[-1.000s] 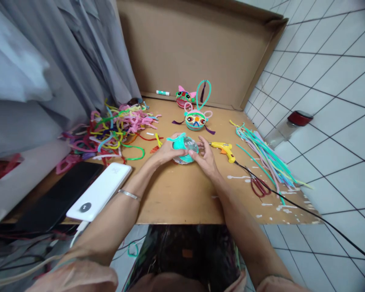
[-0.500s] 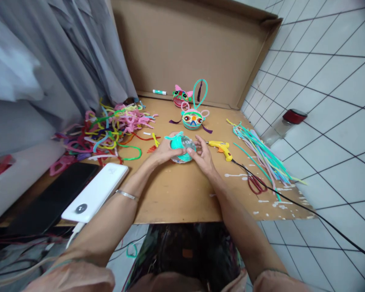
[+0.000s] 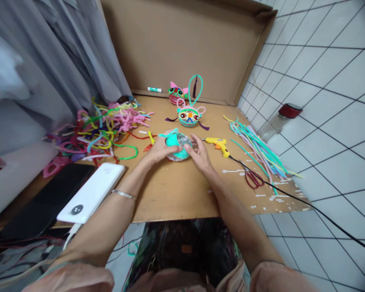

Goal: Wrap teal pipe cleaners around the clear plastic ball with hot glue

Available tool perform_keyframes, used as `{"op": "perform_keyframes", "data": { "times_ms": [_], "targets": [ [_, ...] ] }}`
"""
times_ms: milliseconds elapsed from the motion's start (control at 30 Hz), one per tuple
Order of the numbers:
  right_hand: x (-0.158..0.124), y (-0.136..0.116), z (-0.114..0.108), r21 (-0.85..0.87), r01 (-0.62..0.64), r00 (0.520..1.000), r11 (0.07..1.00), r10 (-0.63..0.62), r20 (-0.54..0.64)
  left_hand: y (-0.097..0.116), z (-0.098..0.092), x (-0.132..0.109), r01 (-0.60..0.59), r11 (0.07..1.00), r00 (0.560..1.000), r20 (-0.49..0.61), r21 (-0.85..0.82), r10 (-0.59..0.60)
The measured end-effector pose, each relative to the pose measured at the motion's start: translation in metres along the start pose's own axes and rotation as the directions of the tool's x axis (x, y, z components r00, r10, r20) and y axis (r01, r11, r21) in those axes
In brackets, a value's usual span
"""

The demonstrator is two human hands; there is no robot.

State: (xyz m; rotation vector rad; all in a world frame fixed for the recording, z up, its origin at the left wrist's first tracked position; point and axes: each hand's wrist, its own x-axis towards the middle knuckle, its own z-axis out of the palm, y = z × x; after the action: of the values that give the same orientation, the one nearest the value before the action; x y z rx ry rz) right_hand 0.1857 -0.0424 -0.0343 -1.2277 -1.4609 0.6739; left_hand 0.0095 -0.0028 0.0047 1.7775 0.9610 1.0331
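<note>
A clear round shell point(image 3: 185, 140), looking like a plastic ball, is partly covered in turquoise pipe cleaner point(image 3: 172, 140). My left hand point(image 3: 158, 151) wraps round its left side, with the thumb across the front. From the right, my right hand point(image 3: 200, 153) grips it with the thumb on the near face and the fingers curled behind. A loose turquoise end sticks out at the upper left. Just beyond stands a decorated turquoise ball face point(image 3: 189, 117) with pink ears, purple tassels and a tall loop. Right of my right hand lies a yellow hot glue gun point(image 3: 218, 145).
Tangled colourful pipe cleaners point(image 3: 109, 129) heap at the left; straight ones point(image 3: 258, 150) lie right, near red-handled scissors point(image 3: 253, 178). A power bank point(image 3: 93, 192) and black phone-like slab point(image 3: 48, 198) lie front left. A pink-eared face point(image 3: 176, 94), glue stick point(image 3: 154, 89) and cardboard wall point(image 3: 182, 48) stand behind.
The whole view has shifted slightly, so the table's things appear a little further left. Both hands keep their hold on the ball, which looks slightly turned.
</note>
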Motion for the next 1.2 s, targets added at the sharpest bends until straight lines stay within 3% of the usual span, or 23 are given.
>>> {"op": "perform_keyframes", "data": {
  "times_ms": [433,633,700,800,867,967,1067,1200],
  "targets": [
    [0.002,-0.008,-0.006,-0.033,-0.003,0.968,0.999,-0.005,-0.251,-0.001,0.001,-0.001,0.03,0.999,0.998,0.056,-0.025,-0.028],
    [0.003,-0.008,-0.012,-0.21,-0.046,0.951,0.977,-0.022,-0.309,-0.003,-0.001,0.0,0.025,0.999,0.999,0.043,-0.036,-0.024],
    [0.008,-0.008,-0.026,-0.325,-0.128,0.908,0.937,-0.021,-0.418,-0.005,-0.001,0.001,0.03,0.999,0.999,0.037,-0.033,-0.029],
    [0.015,-0.007,-0.054,-0.402,-0.31,0.792,0.862,0.001,-0.611,-0.006,-0.001,0.001,0.039,0.999,0.998,0.053,-0.023,-0.037],
    [0.018,-0.003,-0.068,-0.441,-0.414,0.742,0.796,0.015,-0.67,-0.006,0.0,0.001,0.028,0.999,0.999,0.036,-0.016,-0.027],
    [0.018,0.005,-0.073,-0.568,-0.483,0.774,0.667,0.022,-0.633,-0.006,0.0,0.002,0.031,0.999,0.999,0.031,-0.022,-0.03],
    [0.015,0.015,-0.067,-0.699,-0.461,0.842,0.546,0.022,-0.539,-0.009,0.0,0.002,0.022,0.999,0.999,0.024,-0.028,-0.022],
    [0.012,0.022,-0.065,-0.772,-0.458,0.876,0.441,0.072,-0.478,-0.011,0.0,0.002,0.038,0.998,0.999,0.022,-0.045,-0.037]
  ]
}}
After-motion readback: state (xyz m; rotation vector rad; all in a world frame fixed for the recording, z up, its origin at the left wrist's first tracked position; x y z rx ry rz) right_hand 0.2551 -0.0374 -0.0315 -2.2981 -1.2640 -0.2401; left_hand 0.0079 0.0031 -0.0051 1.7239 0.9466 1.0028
